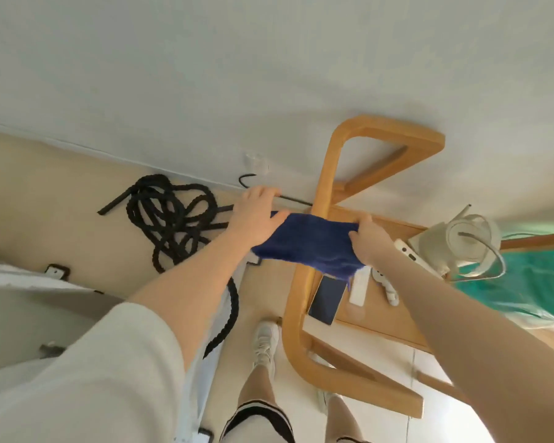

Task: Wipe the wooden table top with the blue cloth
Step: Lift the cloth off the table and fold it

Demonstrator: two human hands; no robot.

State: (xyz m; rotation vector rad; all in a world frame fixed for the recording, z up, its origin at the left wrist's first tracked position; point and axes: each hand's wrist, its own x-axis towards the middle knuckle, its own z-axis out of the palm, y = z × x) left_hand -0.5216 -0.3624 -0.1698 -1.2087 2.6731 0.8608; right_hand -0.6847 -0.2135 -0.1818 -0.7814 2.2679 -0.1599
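The blue cloth [304,243] hangs stretched in the air between my two hands, above the left edge of the wooden table [378,318]. My left hand [256,212] pinches the cloth's left end. My right hand [370,236] grips its right end in a closed fist. The cloth's lower edge droops over a dark phone [327,298] that lies on the table top. A curved wooden frame [304,276] rises in front of the table's left side, under the cloth.
On the table lie a white remote [359,290], a white power strip [387,284], a white device with coiled cable [467,241] and a long white object [410,255]. A thick black rope [170,219] is coiled on the floor at left. My legs and shoes [266,343] stand beside the table.
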